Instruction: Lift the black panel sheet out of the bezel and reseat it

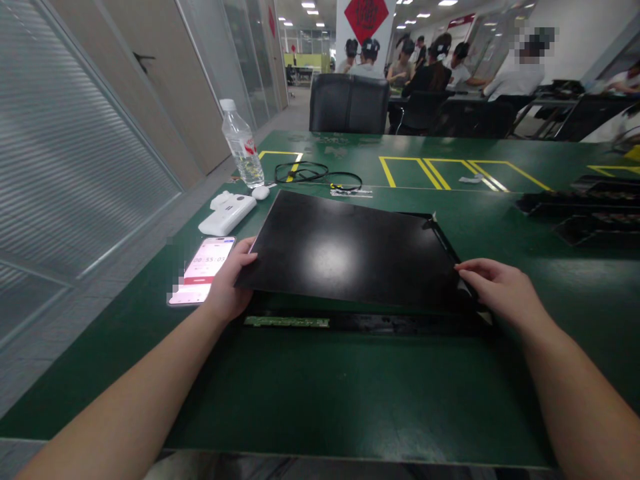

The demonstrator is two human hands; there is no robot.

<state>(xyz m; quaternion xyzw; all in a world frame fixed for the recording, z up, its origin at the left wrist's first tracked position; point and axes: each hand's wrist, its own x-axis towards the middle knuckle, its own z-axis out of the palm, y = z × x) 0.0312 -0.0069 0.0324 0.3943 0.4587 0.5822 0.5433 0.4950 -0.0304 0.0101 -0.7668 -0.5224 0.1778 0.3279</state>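
Note:
A flat black LCD panel [345, 250] is raised at its left side, tilted above a thin black frame [400, 325] that lies on the table. My left hand [234, 277] grips the panel's left edge, thumb on top and fingers underneath. At the right edge, my right hand [493, 283] pinches with thumb and forefinger; the frame's side strip runs close by there. A narrow green circuit board [287, 322] shows along the near side of the frame. Most of the frame is hidden under the panel.
Left on the green table [320, 400] are a lit phone [203, 267], a white device [229, 215] and a water bottle [243, 147]. A black cable [305, 172] lies behind the panel. Black parts [595, 207] are at right. Beyond stands a chair [349, 103]; people sit farther back.

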